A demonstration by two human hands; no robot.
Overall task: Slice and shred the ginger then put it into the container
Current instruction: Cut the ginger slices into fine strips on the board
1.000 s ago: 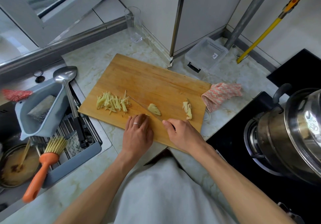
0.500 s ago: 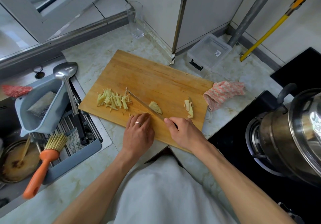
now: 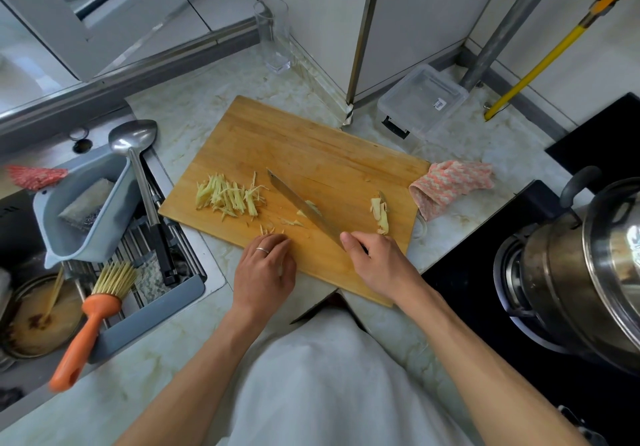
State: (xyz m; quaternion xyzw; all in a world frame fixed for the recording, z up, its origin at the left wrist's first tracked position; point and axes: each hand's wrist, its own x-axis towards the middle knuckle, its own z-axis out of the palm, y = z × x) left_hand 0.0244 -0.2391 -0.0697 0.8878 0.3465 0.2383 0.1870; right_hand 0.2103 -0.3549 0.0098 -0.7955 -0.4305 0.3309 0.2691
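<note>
Head view: rectangular wooden cutting board (image 3: 304,155) lay angled on the pale marble surface (image 3: 180,113), its near corner at the surface's front edge. Right hand (image 3: 381,265) curled round the handle of a long steel knife (image 3: 301,206), blade slanting across the board toward its far-left side, over a small yellow ginger piece (image 3: 309,207). Left hand (image 3: 265,272) lay on the board's near edge, fingers bent down, fingertips touching a few loose shreds; could not tell if it pinched anything. Pile of pale yellow ginger shreds (image 3: 230,198) sat near the board's left edge. Uncut ginger scraps (image 3: 380,213) lay near the board's right edge. Clear rectangular plastic container (image 3: 420,101) stood on the surface beyond the board's far-right corner, near the wall. Pink-and-white woven cloth (image 3: 450,186) lay just beside the board's right corner. Tall clear glass (image 3: 273,33) stood at the surface's back edge. Steel ladle (image 3: 135,148) and orange-handled brush (image 3: 90,317) rested on the grey sink rack (image 3: 149,317) at left. Steel pot (image 3: 571,279) sat on the black stove at right.
</note>
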